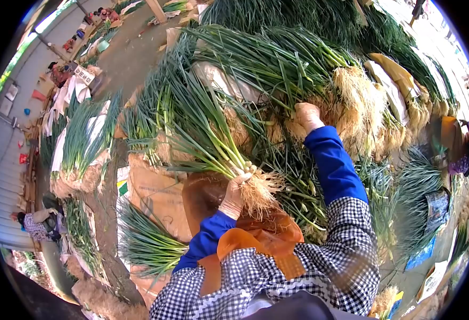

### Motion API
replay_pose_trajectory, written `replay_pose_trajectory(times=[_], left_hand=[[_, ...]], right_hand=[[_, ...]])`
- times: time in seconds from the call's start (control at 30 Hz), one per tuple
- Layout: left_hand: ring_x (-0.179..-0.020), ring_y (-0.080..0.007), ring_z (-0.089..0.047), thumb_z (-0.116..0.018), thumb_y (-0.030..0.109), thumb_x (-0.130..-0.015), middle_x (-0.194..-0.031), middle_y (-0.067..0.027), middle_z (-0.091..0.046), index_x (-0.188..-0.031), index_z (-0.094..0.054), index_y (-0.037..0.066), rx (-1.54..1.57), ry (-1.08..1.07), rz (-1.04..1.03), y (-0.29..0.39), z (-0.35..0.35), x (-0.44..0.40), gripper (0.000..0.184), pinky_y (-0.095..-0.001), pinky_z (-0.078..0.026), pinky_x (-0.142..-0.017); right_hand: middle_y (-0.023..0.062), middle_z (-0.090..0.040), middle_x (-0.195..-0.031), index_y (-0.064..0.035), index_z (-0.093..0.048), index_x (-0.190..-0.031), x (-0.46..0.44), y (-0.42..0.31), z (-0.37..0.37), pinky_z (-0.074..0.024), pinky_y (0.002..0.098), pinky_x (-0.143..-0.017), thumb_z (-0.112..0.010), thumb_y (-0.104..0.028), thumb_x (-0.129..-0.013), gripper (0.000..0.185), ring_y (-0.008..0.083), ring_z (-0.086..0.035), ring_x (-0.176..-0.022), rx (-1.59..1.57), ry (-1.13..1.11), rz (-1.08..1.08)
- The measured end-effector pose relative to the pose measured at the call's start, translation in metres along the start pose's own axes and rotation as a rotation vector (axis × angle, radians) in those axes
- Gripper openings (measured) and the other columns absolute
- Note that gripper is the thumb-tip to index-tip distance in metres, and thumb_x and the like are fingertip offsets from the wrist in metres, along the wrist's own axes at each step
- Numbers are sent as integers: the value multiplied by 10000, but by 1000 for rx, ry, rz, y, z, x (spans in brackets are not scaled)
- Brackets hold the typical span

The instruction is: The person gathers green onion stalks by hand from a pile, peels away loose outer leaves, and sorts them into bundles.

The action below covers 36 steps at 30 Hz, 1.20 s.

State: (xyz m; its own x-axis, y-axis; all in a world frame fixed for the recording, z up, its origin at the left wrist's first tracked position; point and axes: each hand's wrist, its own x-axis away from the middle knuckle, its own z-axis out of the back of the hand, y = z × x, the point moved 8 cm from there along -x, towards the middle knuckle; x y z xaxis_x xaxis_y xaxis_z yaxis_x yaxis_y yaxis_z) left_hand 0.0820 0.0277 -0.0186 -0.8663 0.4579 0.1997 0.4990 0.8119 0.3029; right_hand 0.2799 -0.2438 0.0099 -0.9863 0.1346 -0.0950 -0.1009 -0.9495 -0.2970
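My left hand (234, 194) is wrapped round a bunch of green onions (225, 146) just above the pale roots, over the brown apron (208, 194) on my lap. The leaves point up and to the left. My right hand (307, 116) is closed at the near edge of a large heap of green onions (277, 58), left of a thick mass of roots (354, 93). What its fingers hold is too small to make out. Loose leaves and stalks (298, 186) lie between my two arms.
A tied-looking pile of green onions (152, 242) lies at lower left beside an orange-brown sheet (157, 194). More piles (85, 144) stand further left. Several people sit along the left wall; one person (40, 224) is at lower left, another (461, 160) at the right edge.
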Motion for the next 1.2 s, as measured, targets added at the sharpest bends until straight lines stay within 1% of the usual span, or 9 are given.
replay_pose_trajectory(times=[0.17, 0.27, 0.5, 0.57, 0.63, 0.7, 0.97, 1.03, 1.2], left_hand=[[-1251, -279, -390, -509, -50, -785, -1395, -135, -358, -1159, -527, 49, -9, 24, 18, -25, 19, -5, 387, -394, -374, -1023], [-1119, -245, -513, -506, 51, -830, -1313, -124, -452, -1404, -292, 67, -22, -89, 199, -48, -7, 5, 613, -384, -426, -966], [-776, -181, -592, -580, 15, -814, -927, -110, -608, -1059, -551, 29, -126, 275, 106, -50, 15, 17, 247, -306, -517, -698], [-730, -176, -597, -597, 9, -799, -846, -86, -610, -1000, -573, 15, -90, 341, 67, -53, 24, 12, 202, -294, -521, -663], [-684, -176, -597, -594, 4, -794, -814, -69, -601, -951, -580, 7, -172, 415, -42, -48, 38, 10, 158, -288, -525, -620], [-658, -176, -595, -589, 3, -793, -800, -65, -601, -914, -584, 5, -149, 486, 22, -53, 49, 12, 121, -282, -525, -596], [-786, -194, -587, -568, 81, -824, -913, -103, -600, -1033, -553, -15, 156, -35, 168, -53, 9, 14, 231, -317, -507, -695], [-811, -198, -590, -568, 99, -828, -956, -120, -595, -1157, -499, -35, -37, 132, 246, -49, 10, 24, 362, -332, -504, -758], [-874, -214, -604, -586, 60, -815, -984, -109, -603, -1098, -517, -19, -183, 214, 92, -22, -16, 42, 302, -314, -503, -800]], right_hand=[[85, -644, -741, -35, -652, -935, 83, -68, 54, -504, 330, -585, -599, -264, -860, 247, 192, -604, -624, -161, -186, 185], [43, -621, -823, -5, -625, -979, 141, -105, 21, -509, 317, -587, -575, -274, -890, 288, 158, -577, -615, -917, -456, 106], [-63, -445, -629, -34, -635, -950, 153, -143, -19, -307, 194, -493, -530, -341, -911, 327, 41, -371, -553, -1346, -676, -11], [-15, -509, -597, -51, -629, -844, 136, -140, -36, -381, 229, -506, -510, -369, -914, 347, 86, -479, -543, -1203, -307, -12], [99, -530, -507, -111, -513, -609, 148, -147, -6, -429, 361, -428, -523, -366, -888, 378, 281, -568, -477, -226, 252, 281], [87, -497, -477, -110, -483, -580, 158, -141, -18, -422, 381, -411, -551, -374, -866, 395, 295, -530, -431, -74, 168, 281], [-36, -474, -700, -37, -589, -964, 173, -122, -33, -337, 217, -535, -377, -363, -975, 389, 76, -410, -616, -1654, -729, -252], [-38, -507, -710, -50, -588, -999, 163, -152, -53, -347, 212, -547, -444, -327, -960, 315, 69, -423, -635, -1759, -772, -9], [123, -528, -541, -94, -626, -714, 149, -153, -24, -450, 356, -500, -606, -335, -849, 277, 296, -549, -520, -726, -23, 90]])
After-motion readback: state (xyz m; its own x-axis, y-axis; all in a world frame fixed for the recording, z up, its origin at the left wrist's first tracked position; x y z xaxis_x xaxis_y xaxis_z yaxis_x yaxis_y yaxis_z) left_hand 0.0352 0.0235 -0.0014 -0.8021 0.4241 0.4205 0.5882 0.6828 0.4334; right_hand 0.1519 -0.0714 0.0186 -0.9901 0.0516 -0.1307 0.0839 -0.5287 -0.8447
